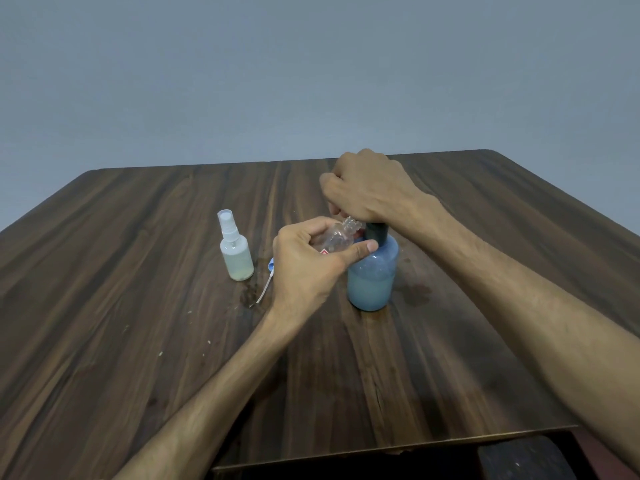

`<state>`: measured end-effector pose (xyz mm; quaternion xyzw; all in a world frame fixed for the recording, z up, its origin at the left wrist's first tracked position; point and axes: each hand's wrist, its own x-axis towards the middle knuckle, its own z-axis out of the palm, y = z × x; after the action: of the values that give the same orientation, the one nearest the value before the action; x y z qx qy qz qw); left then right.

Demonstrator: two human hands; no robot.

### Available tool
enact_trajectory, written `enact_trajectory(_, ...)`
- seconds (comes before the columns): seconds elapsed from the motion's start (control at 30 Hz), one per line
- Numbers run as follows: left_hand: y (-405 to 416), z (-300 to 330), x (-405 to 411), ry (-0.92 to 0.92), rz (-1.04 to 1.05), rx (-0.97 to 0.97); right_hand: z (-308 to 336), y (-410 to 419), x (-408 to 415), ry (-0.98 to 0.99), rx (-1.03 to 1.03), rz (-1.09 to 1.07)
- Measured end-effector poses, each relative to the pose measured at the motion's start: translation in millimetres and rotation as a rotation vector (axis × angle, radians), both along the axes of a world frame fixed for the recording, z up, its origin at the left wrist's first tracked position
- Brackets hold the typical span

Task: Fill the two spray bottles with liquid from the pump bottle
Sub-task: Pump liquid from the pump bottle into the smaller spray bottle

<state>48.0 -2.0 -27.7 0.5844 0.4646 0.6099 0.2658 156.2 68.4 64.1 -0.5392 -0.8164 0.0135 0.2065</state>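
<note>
A blue pump bottle [372, 277] with a black collar stands mid-table, about half full of pale liquid. My right hand [369, 188] is closed over its pump head, which is hidden under the palm. My left hand [310, 263] holds a small clear spray bottle [337, 239], uncapped and tilted, with its threaded neck right under the pump's outlet. A second spray bottle [235, 249] stands upright to the left with its white sprayer and clear cap on, holding pale liquid. A blue sprayer cap with its dip tube [268, 278] lies on the table between them.
The dark wooden table [138, 306] has a small wet patch [247, 296] by the dip tube and another damp mark [417, 292] right of the pump bottle. A grey wall rises behind the table. A dark object [523, 455] shows below the table's near edge.
</note>
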Motion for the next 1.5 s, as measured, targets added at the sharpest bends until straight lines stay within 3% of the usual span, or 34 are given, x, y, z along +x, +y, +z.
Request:
enact_trajectory(0.13, -0.3, -1.3, -1.0, -0.017, -0.015, -0.003, 8.3, 1.0, 3.9, 0.075, 0.051, 0.011)
enact_trajectory(0.3, 0.7, -0.6, 0.4, -0.023, 0.004, -0.014, 0.5, 0.3, 0.4, -0.005, -0.001, 0.005)
enact_trajectory(0.7, 2.5, -1.7, -0.9, -0.012, -0.015, -0.003, 8.4, 4.4, 3.3, 0.072, 0.042, 0.024)
enact_trajectory(0.83, 2.6, -1.5, -1.2, 0.008, -0.011, 0.011, -0.5, 3.3, 0.1, 0.003, -0.031, 0.011)
enact_trajectory(0.97, 2.1, -2.7, -1.9, 0.009, -0.019, 0.016, 9.3, 1.7, 2.3, 0.056, 0.069, 0.014)
enact_trajectory(1.1, 1.0, -1.8, -2.0, 0.038, 0.0, 0.022, 2.4, -0.5, -0.7, -0.024, 0.021, 0.017)
enact_trajectory(1.5, 1.4, -4.2, -3.9, 0.037, 0.003, 0.022, 9.4, -0.2, 2.3, 0.061, 0.062, 0.024)
